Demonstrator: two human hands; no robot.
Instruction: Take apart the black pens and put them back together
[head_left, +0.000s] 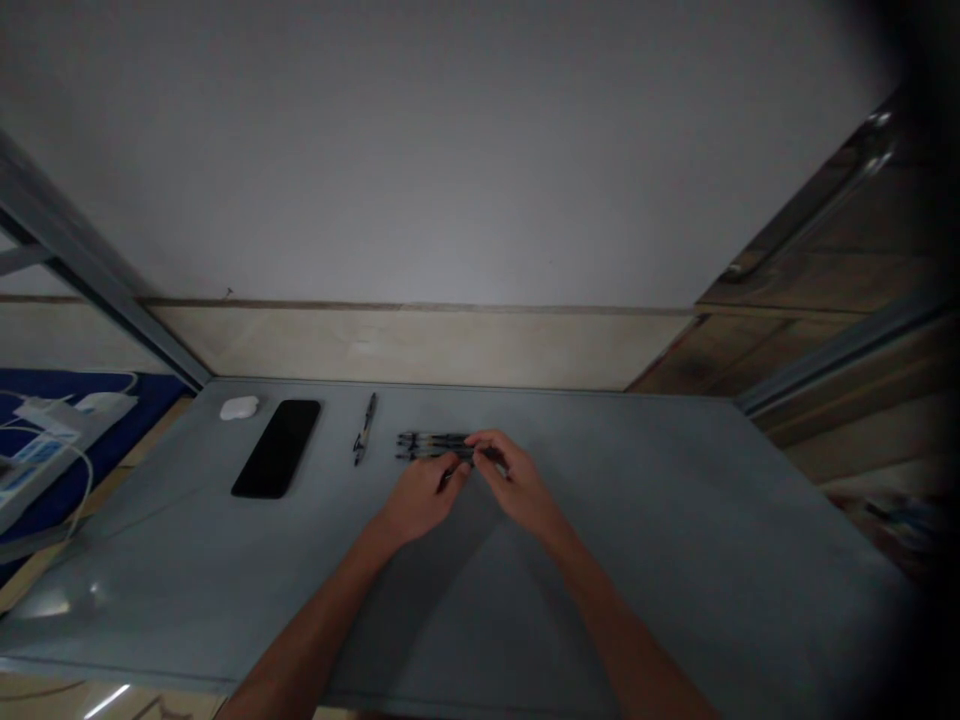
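Several pens (431, 441) with dark ends lie side by side on the grey table (637, 520), pointing left to right. My left hand (421, 495) is at the near side of the row, its thumb and fingers closed around the nearest pen. At the row's right end, my right hand (519, 488) has its fingers curled over the pen ends, pinching there. Both sets of fingertips almost meet, and they hide the pens' right part. Apart from the row, a single pen (365, 430) lies at a slant to the left.
A black smartphone (277, 448) and a white earbud case (239, 407) lie on the table's left side. Beyond the left edge is a power strip (45, 455) with white cables. A wall (420, 345) borders the back; metal posts (169, 345) stand at the corners.
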